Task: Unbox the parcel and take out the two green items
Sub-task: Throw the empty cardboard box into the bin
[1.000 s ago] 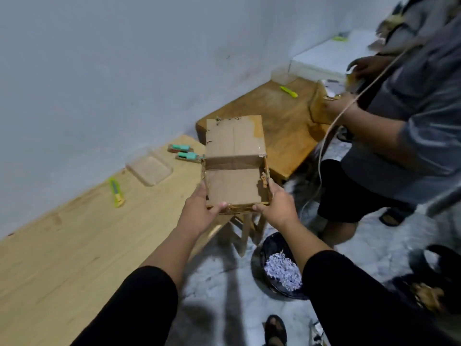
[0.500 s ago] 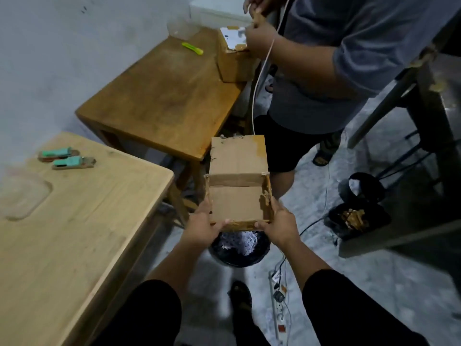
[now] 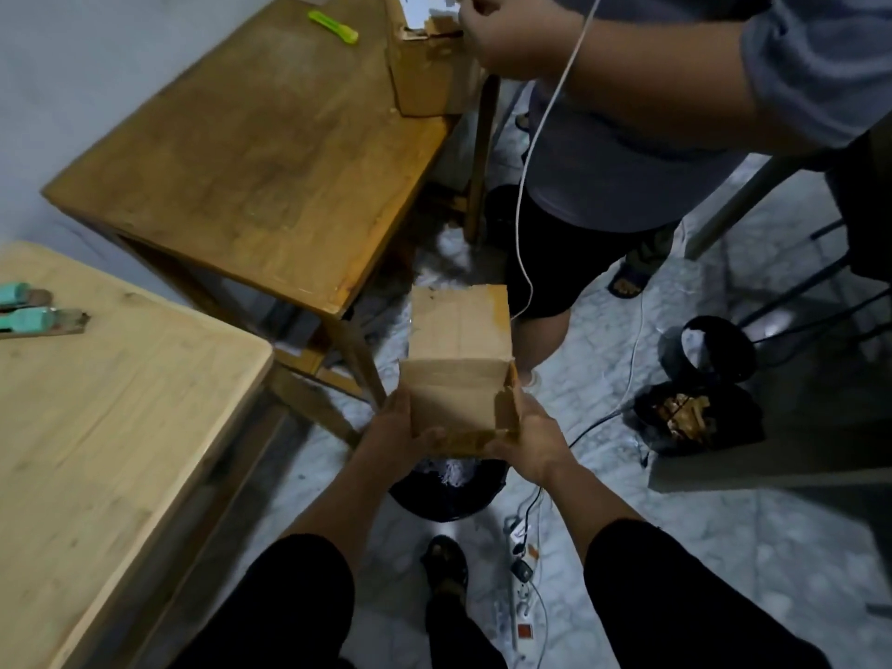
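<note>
I hold the parcel (image 3: 458, 379) in both hands: my left hand (image 3: 393, 434) curls round its near-left corner with the thumb over the rim, and my right hand (image 3: 528, 444) clamps the near-right corner the same way. Over the last second the view has swung from the light table (image 3: 120, 427) toward the floor, so the open box now hangs directly above the black bin (image 3: 449, 490) at my 6 o'clock, with white shreds showing inside the bin. The far flap stands up toward 12 o'clock, and the inside looks bare, though its depth is in shadow. The two green items (image 3: 29, 313) lie side by side on the light table at 9 o'clock, well apart from the box. I judge the unboxing done; only dropping the empty carton remains.
</note>
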Tool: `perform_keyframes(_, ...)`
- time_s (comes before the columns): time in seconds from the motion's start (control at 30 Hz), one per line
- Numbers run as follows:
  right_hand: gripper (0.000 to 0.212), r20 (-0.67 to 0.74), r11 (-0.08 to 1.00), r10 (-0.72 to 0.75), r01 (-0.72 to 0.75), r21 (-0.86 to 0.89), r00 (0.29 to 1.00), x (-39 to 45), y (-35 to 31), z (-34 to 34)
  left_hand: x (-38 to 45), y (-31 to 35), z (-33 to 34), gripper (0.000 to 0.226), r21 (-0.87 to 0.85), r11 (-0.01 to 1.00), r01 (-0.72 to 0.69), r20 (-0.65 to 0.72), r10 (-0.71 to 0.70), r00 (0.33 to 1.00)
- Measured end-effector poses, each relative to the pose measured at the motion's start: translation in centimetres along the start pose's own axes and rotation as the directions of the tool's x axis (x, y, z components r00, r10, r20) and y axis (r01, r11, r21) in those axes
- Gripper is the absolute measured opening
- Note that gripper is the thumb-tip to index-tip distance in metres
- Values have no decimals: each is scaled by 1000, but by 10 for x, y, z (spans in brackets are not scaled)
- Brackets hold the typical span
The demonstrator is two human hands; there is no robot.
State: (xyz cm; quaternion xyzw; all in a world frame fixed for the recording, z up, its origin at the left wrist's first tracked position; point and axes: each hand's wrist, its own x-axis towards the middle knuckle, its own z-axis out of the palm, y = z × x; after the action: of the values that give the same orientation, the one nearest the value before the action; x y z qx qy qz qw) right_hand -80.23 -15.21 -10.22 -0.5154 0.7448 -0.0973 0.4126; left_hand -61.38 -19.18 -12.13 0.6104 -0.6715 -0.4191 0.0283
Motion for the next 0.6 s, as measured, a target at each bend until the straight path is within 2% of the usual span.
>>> perform_keyframes(0.13,89,72,986,-4,17,-169,997,19,-4,-3,17,12,6,77,142,989,42,9,-44,999)
perform_keyframes(0.27,76,59,923,-57,75,-377,997,24,-16,-10,20,21,3,58,332,943,-29,-83,60,995)
perform_keyframes(0.33,73,57,897,-95,110,-428,994,24,-28,-16,19,25,-4,57,356,934,-29,-145,86,986)
perform_keyframes(0.4,70,57,875,-141,151,-460,988,27,-43,-22,16,30,-19,59,397,918,-12,-150,77,986)
perform_keyframes(0.53,65,52,780,-256,238,-579,965,27,-89,-39,12,35,-57,58,505,863,-20,-315,205,927)
perform_keyframes(0.6,65,61,730,-305,274,-626,950,23,-120,-49,2,44,-85,53,492,870,25,-354,174,919)
